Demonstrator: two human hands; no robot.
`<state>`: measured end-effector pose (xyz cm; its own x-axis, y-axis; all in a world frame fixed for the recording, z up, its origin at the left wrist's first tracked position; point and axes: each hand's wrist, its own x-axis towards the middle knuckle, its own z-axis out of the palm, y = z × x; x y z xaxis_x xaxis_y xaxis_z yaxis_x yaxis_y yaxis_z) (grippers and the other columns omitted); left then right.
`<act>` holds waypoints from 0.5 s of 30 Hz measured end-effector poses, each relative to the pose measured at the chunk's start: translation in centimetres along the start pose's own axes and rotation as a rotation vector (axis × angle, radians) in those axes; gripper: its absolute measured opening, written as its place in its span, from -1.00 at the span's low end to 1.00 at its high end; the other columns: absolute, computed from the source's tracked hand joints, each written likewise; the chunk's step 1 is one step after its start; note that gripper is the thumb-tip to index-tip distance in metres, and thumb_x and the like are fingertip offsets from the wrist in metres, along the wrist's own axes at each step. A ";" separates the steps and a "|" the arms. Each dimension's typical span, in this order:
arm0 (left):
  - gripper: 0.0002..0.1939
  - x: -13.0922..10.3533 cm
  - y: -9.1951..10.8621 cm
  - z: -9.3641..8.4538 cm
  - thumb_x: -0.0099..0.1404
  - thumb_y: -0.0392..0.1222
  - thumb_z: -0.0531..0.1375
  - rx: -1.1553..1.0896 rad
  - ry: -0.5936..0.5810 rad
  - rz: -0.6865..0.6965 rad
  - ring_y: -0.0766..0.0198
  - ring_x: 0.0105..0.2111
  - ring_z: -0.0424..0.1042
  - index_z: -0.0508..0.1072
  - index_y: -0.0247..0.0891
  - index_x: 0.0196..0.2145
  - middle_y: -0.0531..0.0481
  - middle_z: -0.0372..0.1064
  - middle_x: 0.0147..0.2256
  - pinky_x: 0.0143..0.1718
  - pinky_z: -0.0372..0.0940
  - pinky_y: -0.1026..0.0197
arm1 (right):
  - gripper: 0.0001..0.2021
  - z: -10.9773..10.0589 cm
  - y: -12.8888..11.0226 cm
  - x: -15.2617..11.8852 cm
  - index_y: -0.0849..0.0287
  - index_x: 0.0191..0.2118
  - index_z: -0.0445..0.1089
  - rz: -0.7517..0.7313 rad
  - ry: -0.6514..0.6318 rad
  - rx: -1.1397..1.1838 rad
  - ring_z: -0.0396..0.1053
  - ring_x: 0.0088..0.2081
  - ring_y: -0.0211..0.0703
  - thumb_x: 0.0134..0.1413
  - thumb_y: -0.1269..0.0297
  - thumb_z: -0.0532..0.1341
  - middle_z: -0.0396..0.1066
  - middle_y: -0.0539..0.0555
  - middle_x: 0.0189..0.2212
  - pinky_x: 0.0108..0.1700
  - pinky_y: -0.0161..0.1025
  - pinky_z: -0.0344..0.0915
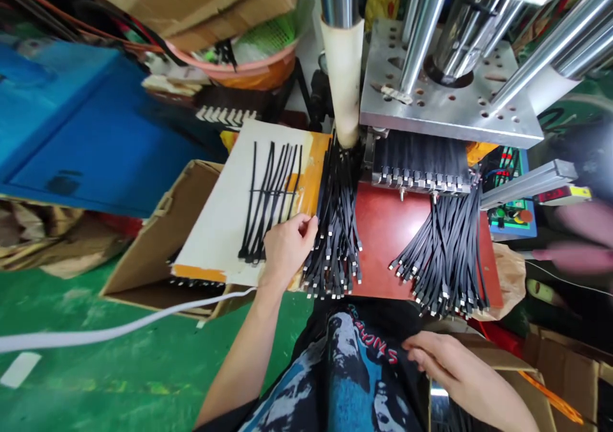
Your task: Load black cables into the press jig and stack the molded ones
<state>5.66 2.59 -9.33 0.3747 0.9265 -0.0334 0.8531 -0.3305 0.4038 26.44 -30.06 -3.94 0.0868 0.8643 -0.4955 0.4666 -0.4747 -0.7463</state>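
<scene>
My left hand (290, 243) is closed at the right side of a white board (218, 208), its fingertips pinched near a bundle of black cables (332, 234); what they hold, if anything, is hidden. Several black cables (271, 195) lie side by side on the board, with a thin strand across them. Low at the right, my right hand (438, 358) is in front of my shirt, fingers pressed together, contents too small to make out. A second fan of black cables (443, 253) lies on the red tabletop (387, 227).
A metal press (445, 115) with thick columns stands behind the tabletop, a row of connectors in its fixture (421, 179). Cardboard box (158, 246) at the left, blue cabinet (96, 125) beyond, control box (512, 221) at the right. A white hose (124, 330) crosses the lower left.
</scene>
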 end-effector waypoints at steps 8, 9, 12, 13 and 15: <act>-0.77 -0.1 -0.7 0.4 0.52 -0.03 0.17 -0.043 0.031 0.029 0.18 -0.43 0.51 0.55 -0.19 -0.11 0.04 0.57 -0.42 -0.36 0.13 0.22 | -0.59 -12.4 -3.4 10.2 0.12 0.21 0.48 -0.273 0.539 -0.341 0.57 -0.28 -0.03 0.47 0.03 0.12 0.63 0.14 -0.16 -0.10 -0.10 0.56; -0.75 -0.2 -0.9 0.5 0.51 -0.04 0.17 -0.077 0.040 0.032 0.17 -0.41 0.52 0.51 -0.20 -0.01 0.03 0.57 -0.40 -0.34 0.18 0.21 | -0.58 -14.0 -4.0 12.8 0.18 0.22 0.47 -0.309 0.629 -0.438 0.58 -0.24 -0.01 0.47 0.07 0.12 0.63 0.19 -0.13 -0.04 -0.08 0.54; -0.60 -1.1 -1.1 0.6 0.49 -0.02 0.16 -0.241 0.118 0.056 0.15 -0.37 0.53 0.36 -0.26 0.18 0.00 0.53 -0.33 -0.26 0.32 0.17 | -0.54 -18.0 -5.6 20.1 0.34 0.31 0.37 -0.261 0.784 -0.711 0.59 -0.07 0.13 0.44 0.24 0.07 0.57 0.38 0.05 0.04 0.00 0.47; -0.57 -1.5 -1.0 0.6 0.49 -0.01 0.16 -0.309 0.156 0.066 0.16 -0.37 0.52 0.32 -0.26 0.21 -0.01 0.52 -0.30 -0.25 0.36 0.15 | -0.55 -19.0 -6.2 22.1 0.40 0.29 0.38 -0.230 0.807 -0.757 0.59 -0.08 0.18 0.43 0.30 0.06 0.57 0.44 0.02 0.00 0.02 0.47; -0.49 -2.3 -0.5 0.4 0.51 0.00 0.16 -0.464 0.232 0.079 0.19 -0.37 0.51 0.22 -0.23 0.29 -0.03 0.47 -0.22 -0.26 0.41 0.13 | -0.59 -20.5 -7.4 25.2 0.47 0.19 0.44 -0.202 0.837 -0.799 0.58 -0.15 0.23 0.39 0.40 0.04 0.58 0.49 -0.13 -0.10 0.04 0.45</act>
<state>4.53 0.55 -9.78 0.2962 0.9348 0.1958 0.5554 -0.3354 0.7610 43.25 -1.34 -1.83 0.3605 0.8932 0.2687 0.9321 -0.3342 -0.1395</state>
